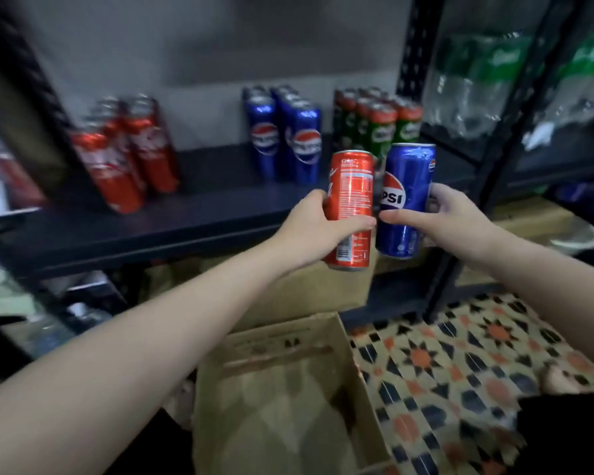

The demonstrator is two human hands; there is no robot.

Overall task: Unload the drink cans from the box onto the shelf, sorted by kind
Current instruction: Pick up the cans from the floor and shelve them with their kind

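The left hand [318,224] has its fingers curled round a red cola can [350,209], and the right hand [450,217] has its fingers wrapped round a blue Pepsi can [407,200]; both cans are held upright, side by side and nearly touching, in front of the dark shelf [199,210]. On that shelf stand three groups: red cola cans [127,152] at the left, blue Pepsi cans [283,135] in the middle, green cans [379,121] at the right. The open cardboard box [288,399] sits below on the patterned floor [460,365].
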